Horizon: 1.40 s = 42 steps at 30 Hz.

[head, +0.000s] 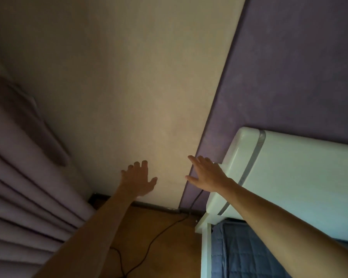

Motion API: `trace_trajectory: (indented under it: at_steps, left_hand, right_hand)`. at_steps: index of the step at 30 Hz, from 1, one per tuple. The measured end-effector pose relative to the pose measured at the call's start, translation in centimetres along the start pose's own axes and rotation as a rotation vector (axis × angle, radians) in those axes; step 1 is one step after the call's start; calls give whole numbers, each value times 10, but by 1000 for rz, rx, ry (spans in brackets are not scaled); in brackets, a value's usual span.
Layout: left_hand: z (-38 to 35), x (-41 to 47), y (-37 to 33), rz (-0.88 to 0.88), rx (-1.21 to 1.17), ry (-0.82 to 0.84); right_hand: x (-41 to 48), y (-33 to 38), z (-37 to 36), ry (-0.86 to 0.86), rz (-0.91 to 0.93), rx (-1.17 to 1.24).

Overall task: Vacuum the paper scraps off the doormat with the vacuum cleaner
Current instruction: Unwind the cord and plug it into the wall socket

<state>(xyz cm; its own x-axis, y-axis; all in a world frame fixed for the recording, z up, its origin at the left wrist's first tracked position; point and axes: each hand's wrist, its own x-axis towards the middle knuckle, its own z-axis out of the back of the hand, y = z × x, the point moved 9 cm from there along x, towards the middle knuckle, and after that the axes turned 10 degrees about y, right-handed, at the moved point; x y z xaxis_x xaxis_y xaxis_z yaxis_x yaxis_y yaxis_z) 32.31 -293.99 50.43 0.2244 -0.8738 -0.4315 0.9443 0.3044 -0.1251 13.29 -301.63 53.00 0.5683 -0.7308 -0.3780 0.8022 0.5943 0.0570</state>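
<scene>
Both forearms are extended toward the beige wall [129, 77]; left hand [138, 180] and right hand [206, 176] are spread, nothing gripped (black cable [159, 233] on floor below). Vacuum, doormat: out of view.

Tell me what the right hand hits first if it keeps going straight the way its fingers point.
Most likely the wall corner where the beige wall meets the purple one. The right hand, open and empty, points there; depth is unclear.
</scene>
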Motion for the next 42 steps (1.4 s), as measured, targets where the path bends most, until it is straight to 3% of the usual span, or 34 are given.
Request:
trace_trajectory:
  at_steps: [11,25,42]
  left_hand:
    - [81,-120,57,-18,-12,-139]
    - [118,-243,128,26,-55,-246]
    - [116,-347,111,84,7,-295]
  right_hand:
    - [-84,85,90,-163,11,-11]
    - [-167,180,145,-229,56,-61]
    - [-256,214,135,-313,188,-8]
